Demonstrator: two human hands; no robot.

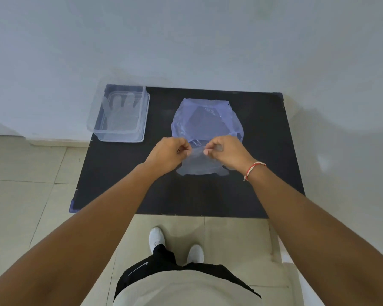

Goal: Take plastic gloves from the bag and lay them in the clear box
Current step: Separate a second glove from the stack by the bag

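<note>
Centrally, a clear plastic glove (pixel 197 162) hangs between both hands, just below mid-frame. Left hand (pixel 167 154) pinches its upper edge on one side, right hand (pixel 227 152) pinches the other; fingers curled tight on the film. Glove's lower part droops toward the black mat (pixel 119 173), finger stubs showing at its bottom edge. Just behind the hands, a bluish translucent bag (pixel 208 118) lies crumpled on the mat, mouth toward the hands. Clear box (pixel 122 138) sits upper left of the mat, one glove (pixel 119 113) already flat inside, fingers pointing away. Red-and-white thread bracelet (pixel 253 170) on right wrist. White shoes (pixel 157 238) on tiled floor (pixel 20 195), bottom centre.
</note>
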